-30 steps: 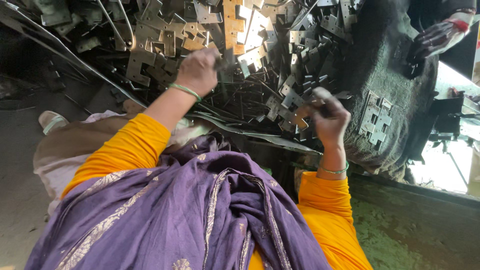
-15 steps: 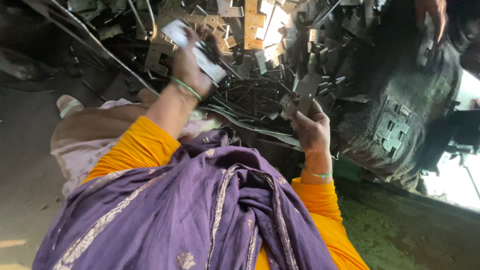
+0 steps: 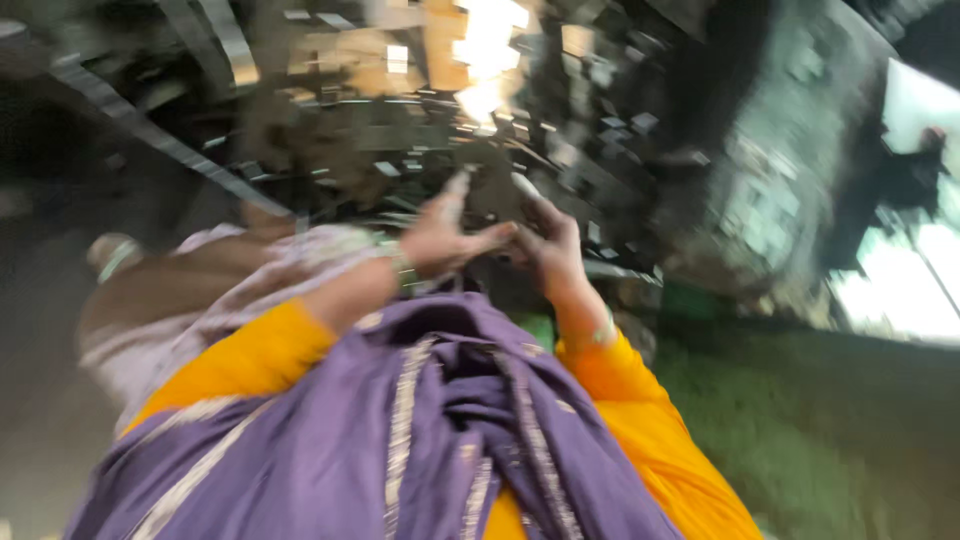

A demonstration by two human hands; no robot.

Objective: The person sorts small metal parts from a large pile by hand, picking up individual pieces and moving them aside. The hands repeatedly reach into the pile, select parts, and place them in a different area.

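**Hands Meet Before the Scrap Heap**

Nearest the camera, I see a purple shawl (image 3: 440, 440) draped over orange sleeves (image 3: 640, 420), filling the lower frame. Just beyond it, both hands come together at the middle of the view. My left hand (image 3: 445, 235) sits palm inward with fingers partly curled and the thumb stretched toward the right; a pale bangle (image 3: 403, 268) rings its wrist. My right hand (image 3: 552, 245) stands just beside it, fingers raised and loosely spread, another bangle at its wrist. The two nearly touch at the fingertips.

A small pale sliver (image 3: 522, 186) shows at the right hand's fingertips, perhaps a flat metal piece, its long axis tilted up and to the left. Blur keeps me from telling whether either hand truly grips it, so I cannot call either one closed on anything. If it is a piece, it lies at the top of the right hand, slightly nearer that hand than the left, and a touch farther from the body than both palms.

Farther on, a heap of flat metal offcuts (image 3: 400, 110) spreads across the upper frame, with long bent strips (image 3: 150, 130) trailing off left. To the right stands a dark, bulky sack (image 3: 780, 190). Beyond that, bright daylight (image 3: 920, 270) shows at the edge.
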